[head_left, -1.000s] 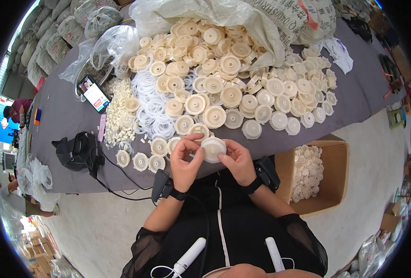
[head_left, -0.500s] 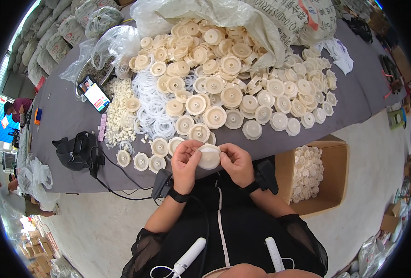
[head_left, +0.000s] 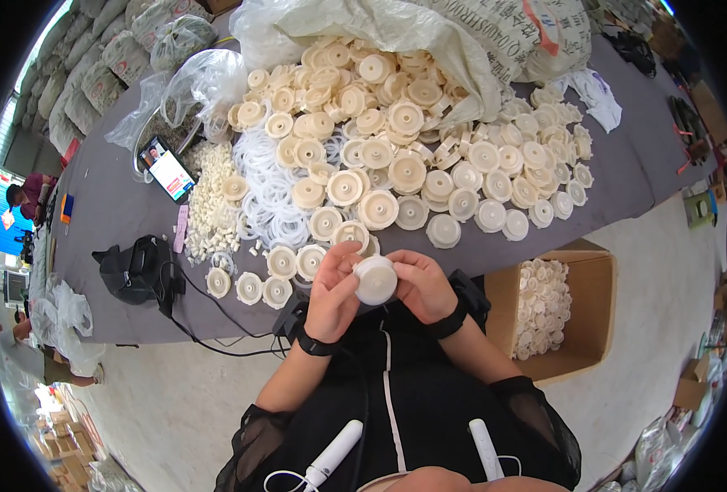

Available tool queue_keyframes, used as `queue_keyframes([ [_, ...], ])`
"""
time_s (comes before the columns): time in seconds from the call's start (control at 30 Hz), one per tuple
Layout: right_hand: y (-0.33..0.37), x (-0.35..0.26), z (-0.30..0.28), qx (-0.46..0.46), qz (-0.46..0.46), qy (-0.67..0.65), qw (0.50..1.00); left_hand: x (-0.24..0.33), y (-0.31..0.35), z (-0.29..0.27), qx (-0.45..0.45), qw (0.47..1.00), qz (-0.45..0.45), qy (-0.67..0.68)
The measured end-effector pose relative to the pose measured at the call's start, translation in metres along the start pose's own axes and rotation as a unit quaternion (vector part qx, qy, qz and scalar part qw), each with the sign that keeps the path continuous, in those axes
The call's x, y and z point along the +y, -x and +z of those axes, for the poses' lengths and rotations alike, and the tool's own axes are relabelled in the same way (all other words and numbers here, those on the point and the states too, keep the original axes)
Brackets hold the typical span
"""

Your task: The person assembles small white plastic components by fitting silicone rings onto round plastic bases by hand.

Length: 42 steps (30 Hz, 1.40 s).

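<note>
Between my two hands, just past the table's near edge, is a round cream plastic cap [head_left: 376, 280], its smooth domed side up. My left hand [head_left: 333, 292] grips the cap's left rim with thumb and fingers. On the opposite rim, my right hand [head_left: 423, 287] is closed in the same way. Right beyond my fingers lie similar round plastic pieces [head_left: 378, 209] with small raised centres, part of a big heap. White rubber rings [head_left: 275, 197] lie in a tangle left of the heap, beside a pile of small cream plastic bits [head_left: 209, 193].
A woven sack [head_left: 511, 41] spills pieces at the back. A phone [head_left: 167, 170] and a black cap [head_left: 136, 269] with cables lie on the left. Below the table's right side stands a cardboard box [head_left: 589, 328] of finished-looking pieces. Two people are far left.
The plastic cap has tilted, and its domed side now faces up more fully. Both hands have turned slightly around it and shifted a little.
</note>
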State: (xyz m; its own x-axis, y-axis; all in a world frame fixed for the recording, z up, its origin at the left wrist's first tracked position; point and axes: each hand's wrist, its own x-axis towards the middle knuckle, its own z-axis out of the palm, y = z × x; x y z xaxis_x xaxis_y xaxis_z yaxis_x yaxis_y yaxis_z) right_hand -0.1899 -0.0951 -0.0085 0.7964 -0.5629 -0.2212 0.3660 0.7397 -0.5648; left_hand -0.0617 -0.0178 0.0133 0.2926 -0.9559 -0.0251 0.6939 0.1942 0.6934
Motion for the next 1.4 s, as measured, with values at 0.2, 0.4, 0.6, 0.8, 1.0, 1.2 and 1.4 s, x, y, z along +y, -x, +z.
queue_keyframes([
  [0.2,0.003,-0.012,-0.004,-0.025,-0.015,-0.047,0.998,0.001,-0.004,0.002,-0.053,0.998,-0.015,0.036],
  [0.4,0.008,-0.024,-0.02,-0.029,-0.065,-0.022,0.997,-0.005,-0.012,0.01,-0.072,0.997,-0.017,-0.034],
  [0.6,0.024,-0.033,-0.016,0.023,-0.137,0.056,0.989,-0.017,-0.018,0.021,-0.049,0.996,-0.006,-0.068],
  [0.8,0.022,-0.024,-0.023,0.017,-0.106,-0.036,0.994,-0.021,-0.019,0.019,-0.041,0.984,0.052,-0.163],
  [1.0,0.024,-0.038,-0.029,0.052,-0.175,-0.032,0.983,-0.028,-0.018,0.033,-0.058,0.944,0.129,-0.298],
  [1.2,0.064,-0.125,-0.104,0.342,-0.454,-0.014,0.823,-0.025,-0.015,0.014,-0.028,0.944,0.097,-0.314],
  [1.4,0.081,-0.161,-0.165,0.49,-0.437,0.044,0.753,-0.031,-0.014,0.016,-0.023,0.949,0.067,-0.308],
])
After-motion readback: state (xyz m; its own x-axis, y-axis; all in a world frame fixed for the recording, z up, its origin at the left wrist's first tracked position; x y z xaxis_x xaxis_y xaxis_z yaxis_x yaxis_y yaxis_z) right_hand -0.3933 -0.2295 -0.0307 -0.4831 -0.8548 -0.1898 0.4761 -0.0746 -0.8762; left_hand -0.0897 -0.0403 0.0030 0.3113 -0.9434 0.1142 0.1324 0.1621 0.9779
